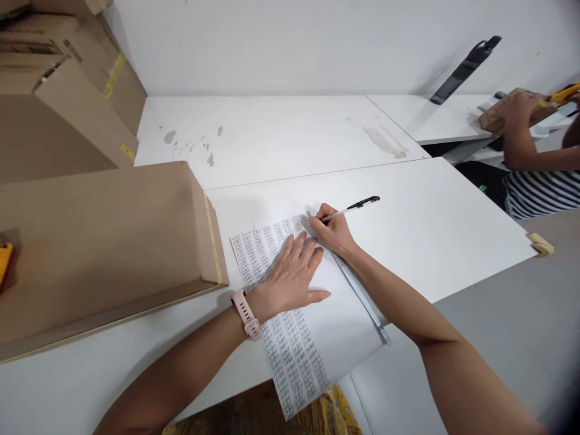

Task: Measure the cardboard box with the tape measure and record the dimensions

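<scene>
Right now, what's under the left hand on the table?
The left hand lies flat on a printed sheet of text columns, itself on the white table. The print beneath the palm is covered. The right hand holds a pen at its top.

Bare forearms [190, 368], pale pink perforated watch strap [247, 314] with buckle behind left hand [290, 275]

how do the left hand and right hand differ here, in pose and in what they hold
The left hand lies flat, palm down, fingers spread on the printed sheet; the right hand is curled into a grip. The left hand holds nothing, while the right hand holds a pen with its tip near the sheet's top. The left wrist wears a pink watch band; the right wrist is bare. Both hands rest on the same sheet, close together.
</scene>
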A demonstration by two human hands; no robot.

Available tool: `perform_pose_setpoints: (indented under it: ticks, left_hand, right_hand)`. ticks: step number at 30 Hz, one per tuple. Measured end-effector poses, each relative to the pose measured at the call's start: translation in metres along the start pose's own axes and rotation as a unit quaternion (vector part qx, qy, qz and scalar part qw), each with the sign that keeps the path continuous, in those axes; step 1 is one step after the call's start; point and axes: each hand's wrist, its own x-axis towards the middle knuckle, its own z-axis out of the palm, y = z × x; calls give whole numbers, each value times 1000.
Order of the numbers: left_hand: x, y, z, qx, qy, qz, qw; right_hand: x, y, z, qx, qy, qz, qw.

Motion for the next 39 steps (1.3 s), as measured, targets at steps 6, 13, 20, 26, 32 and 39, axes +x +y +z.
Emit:
perform_pose_setpoints:
  ticks: [6, 13, 20, 26, 32, 39]
  left_hand:
    - [1, 1, -4, 6, -15, 4, 1000]
    - [0, 1, -3, 11, -12, 3, 1000]
    - [0, 1, -3, 11, -15, 2, 1000]
    - [0, 0, -2, 3, -7, 1, 1000]
    - [-1, 0, -1, 0, 2, -2, 1000]
    - [-1, 0, -1, 3, -1, -1, 1000]
  right_hand:
    - [0, 1, 0, 0, -3, 2, 1000]
    - [0, 2, 1, 0, -6, -2, 1000]
    - [0, 2, 1, 1, -8, -3, 1000]
    - [0, -2, 0, 0, 8, 3, 1000]
    - [0, -3, 0, -3, 7, -4, 1000]
    - [1, 2, 0, 1, -3, -8, 1000]
